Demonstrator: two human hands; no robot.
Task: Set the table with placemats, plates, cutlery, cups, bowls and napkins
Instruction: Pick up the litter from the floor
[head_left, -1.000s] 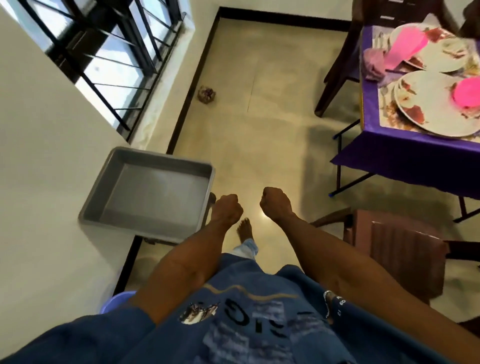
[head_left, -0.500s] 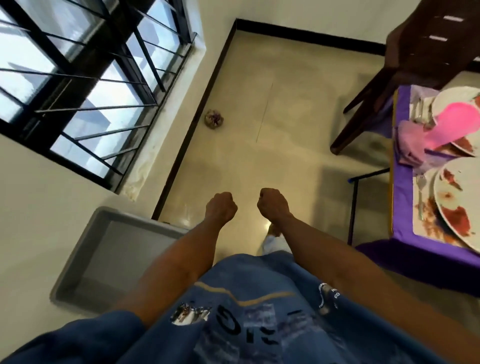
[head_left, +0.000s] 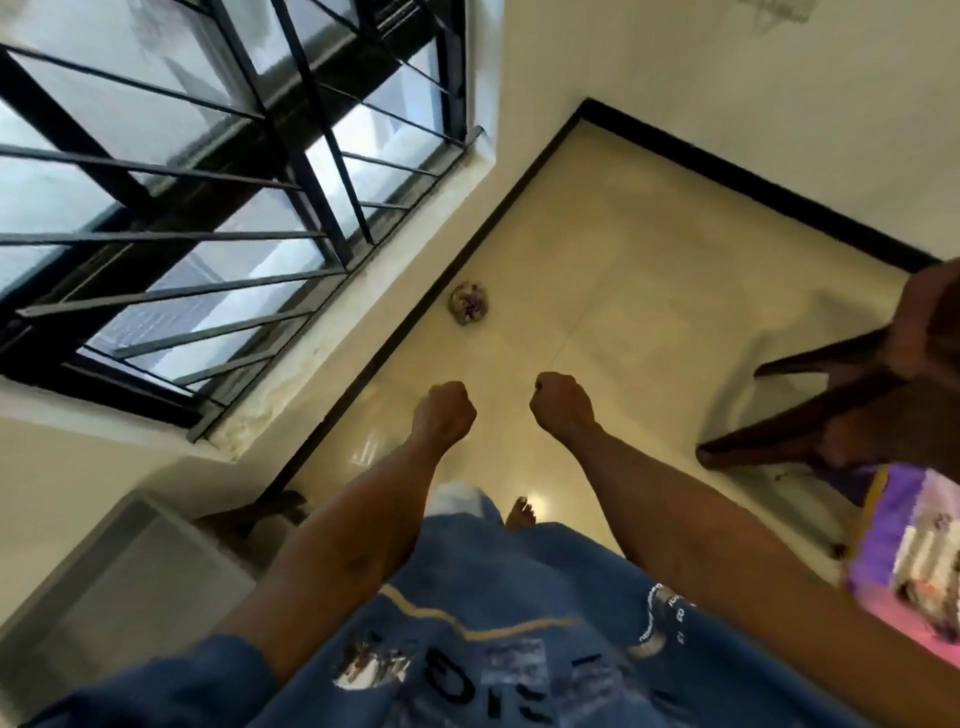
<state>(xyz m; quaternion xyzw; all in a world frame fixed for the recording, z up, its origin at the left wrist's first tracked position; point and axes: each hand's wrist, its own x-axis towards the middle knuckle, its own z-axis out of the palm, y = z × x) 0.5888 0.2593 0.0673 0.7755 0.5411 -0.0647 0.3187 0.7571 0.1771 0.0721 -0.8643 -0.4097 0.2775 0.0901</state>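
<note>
My left hand (head_left: 445, 410) and my right hand (head_left: 562, 402) are held out side by side over the tiled floor, both curled into fists with nothing in them. At the right edge only a corner of the purple-clothed table (head_left: 883, 525) shows, with a patterned placemat (head_left: 930, 556) and something pink (head_left: 914, 623) on it. The plates and cups are out of view. A grey tray (head_left: 119, 582) lies empty at the lower left, below the window.
A dark wooden chair (head_left: 857, 410) stands at the right, beside the table corner. A small crumpled thing (head_left: 469, 303) lies on the floor by the black skirting. A barred window (head_left: 208, 208) fills the upper left wall.
The view has swung up and to the left: the table has slid almost off the right edge and the tray to the lower left. Both fists keep their pose.
</note>
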